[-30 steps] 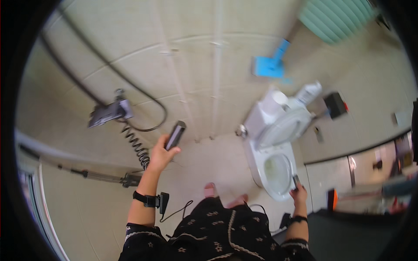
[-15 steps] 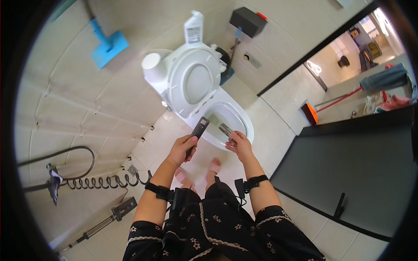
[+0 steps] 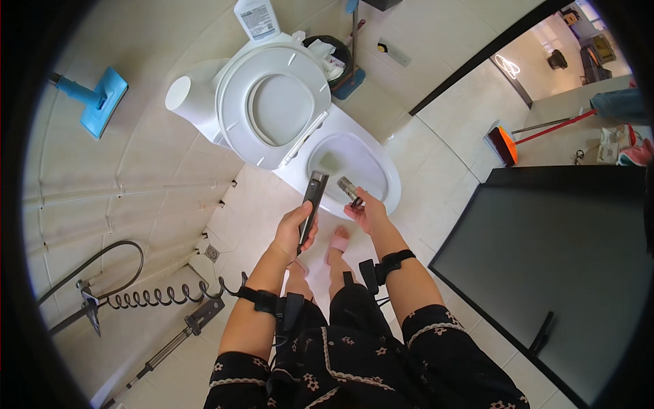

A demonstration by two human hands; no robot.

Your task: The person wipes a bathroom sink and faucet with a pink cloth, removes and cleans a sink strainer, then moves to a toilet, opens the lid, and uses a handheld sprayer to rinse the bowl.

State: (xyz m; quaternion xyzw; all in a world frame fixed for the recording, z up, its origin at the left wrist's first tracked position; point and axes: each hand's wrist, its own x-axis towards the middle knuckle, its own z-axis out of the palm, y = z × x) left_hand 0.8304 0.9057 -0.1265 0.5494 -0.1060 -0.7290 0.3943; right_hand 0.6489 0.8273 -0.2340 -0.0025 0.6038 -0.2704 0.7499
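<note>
L hand (image 3: 298, 230) wrapped round slim dark handheld device (image 3: 314, 194) | R hand (image 3: 368, 210) fingers closed on small greyish cylindrical piece (image 3: 347, 187) | items near each other, not touching, both seen against toilet (image 3: 383, 153) | toilet lid (image 3: 285, 109) raised

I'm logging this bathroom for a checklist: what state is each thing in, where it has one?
left hand: closed around the dark device
dark device: held; on or off, cannot tell
right hand: fingers closed on the small cylinder
small cylinder: held
toilet lid and seat: raised
toilet bowl: uncovered
black bin: open, crumpled white material inside
grey door: open
</note>
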